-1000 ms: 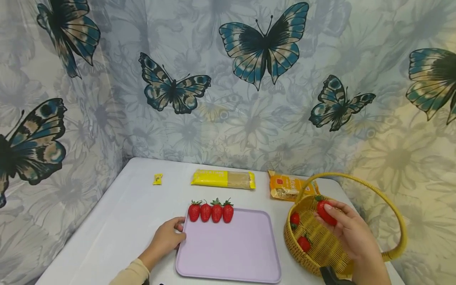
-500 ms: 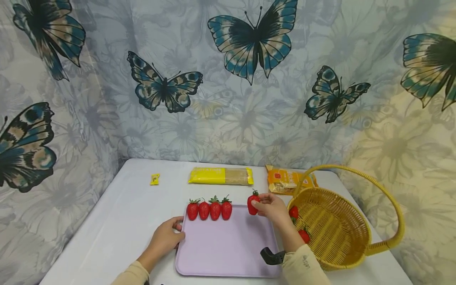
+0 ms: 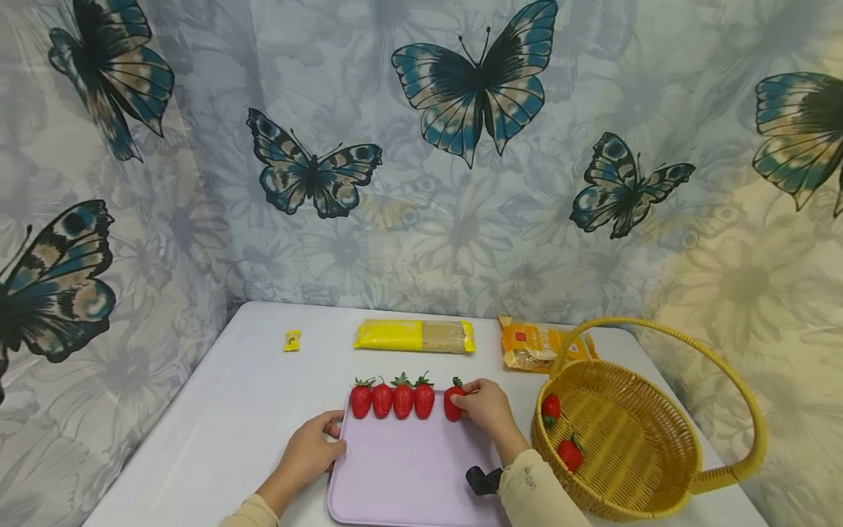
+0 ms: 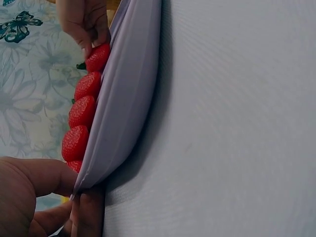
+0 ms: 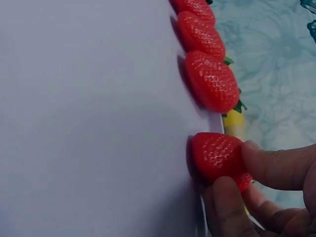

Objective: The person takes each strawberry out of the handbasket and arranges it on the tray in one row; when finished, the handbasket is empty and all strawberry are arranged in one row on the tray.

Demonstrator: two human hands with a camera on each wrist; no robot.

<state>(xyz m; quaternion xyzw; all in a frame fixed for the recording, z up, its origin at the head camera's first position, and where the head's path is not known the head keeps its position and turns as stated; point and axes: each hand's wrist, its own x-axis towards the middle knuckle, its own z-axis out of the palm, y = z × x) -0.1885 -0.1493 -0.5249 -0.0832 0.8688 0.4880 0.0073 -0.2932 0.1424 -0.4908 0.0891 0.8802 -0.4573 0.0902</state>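
Note:
A lilac tray (image 3: 408,476) lies on the white table, with several red strawberries (image 3: 403,402) in a row along its far edge, leaves pointing outward. My left hand (image 3: 308,454) grips the tray's left rim, thumb above and fingers beneath, as the left wrist view shows. At the right end of that row, my right hand (image 3: 490,411) pinches one more strawberry (image 3: 451,404) between thumb and fingers, down at the tray's surface. A gap separates this strawberry from its nearest neighbour, seen in the right wrist view (image 5: 212,81).
Right of the tray stands a yellow wicker basket (image 3: 626,432) with a tall handle, two strawberries (image 3: 569,454) inside. Along the back lie a small yellow packet (image 3: 293,340), a yellow noodle pack (image 3: 415,336) and an orange bag (image 3: 536,346). Butterfly-printed fabric hangs behind the table.
My right hand has carried a strawberry from over the basket leftward to the tray's far edge and lowered it beside the row. The left hand has kept its hold on the tray.

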